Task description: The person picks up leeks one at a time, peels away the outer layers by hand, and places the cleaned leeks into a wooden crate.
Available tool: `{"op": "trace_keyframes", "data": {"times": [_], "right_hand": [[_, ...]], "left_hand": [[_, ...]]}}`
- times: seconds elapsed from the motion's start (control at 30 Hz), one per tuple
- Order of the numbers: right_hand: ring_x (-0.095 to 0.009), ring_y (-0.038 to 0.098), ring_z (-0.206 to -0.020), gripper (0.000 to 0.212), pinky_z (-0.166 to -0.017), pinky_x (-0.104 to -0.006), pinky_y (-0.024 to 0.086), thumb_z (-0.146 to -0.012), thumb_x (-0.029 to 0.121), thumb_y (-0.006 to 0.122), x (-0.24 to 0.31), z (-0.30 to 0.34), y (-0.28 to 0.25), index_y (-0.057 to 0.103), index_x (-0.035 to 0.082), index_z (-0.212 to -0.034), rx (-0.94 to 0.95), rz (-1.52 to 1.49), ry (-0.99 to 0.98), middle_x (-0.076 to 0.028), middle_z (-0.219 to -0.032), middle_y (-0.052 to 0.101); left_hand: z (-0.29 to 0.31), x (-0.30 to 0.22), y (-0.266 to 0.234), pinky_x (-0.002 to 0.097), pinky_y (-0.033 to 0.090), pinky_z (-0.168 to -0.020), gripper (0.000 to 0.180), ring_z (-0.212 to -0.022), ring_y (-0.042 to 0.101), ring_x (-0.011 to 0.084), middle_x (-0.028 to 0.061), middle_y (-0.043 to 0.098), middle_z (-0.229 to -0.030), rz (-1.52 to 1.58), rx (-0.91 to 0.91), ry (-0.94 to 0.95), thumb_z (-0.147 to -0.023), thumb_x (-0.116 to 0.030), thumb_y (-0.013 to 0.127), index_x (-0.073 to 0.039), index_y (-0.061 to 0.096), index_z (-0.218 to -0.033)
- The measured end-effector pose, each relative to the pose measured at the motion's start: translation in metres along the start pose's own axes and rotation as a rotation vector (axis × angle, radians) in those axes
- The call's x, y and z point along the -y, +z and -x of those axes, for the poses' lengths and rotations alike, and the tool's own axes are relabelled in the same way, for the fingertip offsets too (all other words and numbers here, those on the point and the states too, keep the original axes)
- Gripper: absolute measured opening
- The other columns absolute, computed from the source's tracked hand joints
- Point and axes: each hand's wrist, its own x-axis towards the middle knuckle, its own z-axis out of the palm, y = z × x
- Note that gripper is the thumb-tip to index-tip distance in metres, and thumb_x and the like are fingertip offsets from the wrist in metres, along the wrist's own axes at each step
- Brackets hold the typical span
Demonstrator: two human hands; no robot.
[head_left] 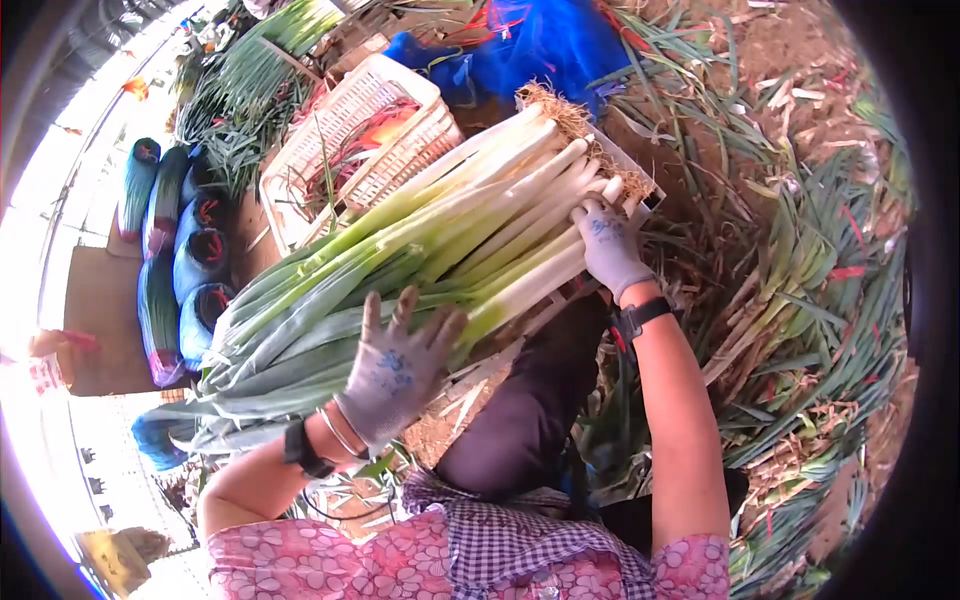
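A thick pile of large green onions [480, 230] lies slantwise in front of me, white root ends at the upper right and green leaves toward the lower left. My left hand [393, 378], in a pale grey glove, rests on the green part with its fingers spread. At the white ends, my gloved right hand [610, 245] has its fingers curled over the stalks along the near edge of the pile. Hairy roots [555, 108] stick out beyond the stems. What supports the pile is mostly hidden; a pale edge shows beside the roots.
Behind the pile stands a cream plastic crate [390, 85] with reddish strips inside. Blue mesh-wrapped bundles [190, 250] lie at the left. More onions [275, 60] are stacked at the far left, blue netting [530, 50] lies at the back, and loose leaves [790, 330] cover the right ground.
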Motion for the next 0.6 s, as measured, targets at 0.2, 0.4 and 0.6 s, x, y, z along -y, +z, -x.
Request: {"op": "trace_keyframes", "data": {"times": [0.2,0.4,0.6], "right_hand": [[-0.031,0.052,-0.113,0.03,-0.096,-0.0475,0.037,-0.075,0.0,0.052,-0.01,0.001,0.008,0.061,0.008,-0.102,0.026,-0.138,-0.018,-0.012,-0.113,0.056],[-0.029,0.051,-0.115,0.031,-0.092,-0.0577,0.034,-0.075,0.0,0.053,-0.013,0.006,0.018,0.06,0.01,-0.103,-0.076,-0.08,-0.046,-0.009,-0.115,0.057],[-0.025,0.044,-0.124,0.027,-0.101,-0.0417,0.036,-0.077,0.007,0.057,0.006,0.003,-0.005,0.06,0.008,-0.104,0.048,0.017,0.012,-0.01,-0.118,0.055]], "left_hand": [[-0.002,0.021,-0.001,0.0626,0.008,-0.111,0.064,-0.138,0.027,0.0388,0.009,0.042,-0.143,0.024,-0.029,0.043,-0.078,-0.027,0.062,-0.008,0.044,-0.136],[-0.002,0.013,0.005,0.0633,0.019,-0.108,0.073,-0.135,0.032,0.0406,0.0157,0.038,-0.145,0.03,0.102,0.089,-0.077,-0.023,0.064,0.001,0.036,-0.139],[-0.005,0.035,0.012,0.0587,0.02,-0.111,0.072,-0.136,0.031,0.0417,0.0179,0.036,-0.146,0.266,0.1,0.142,-0.075,-0.021,0.064,0.003,0.038,-0.138]]}}
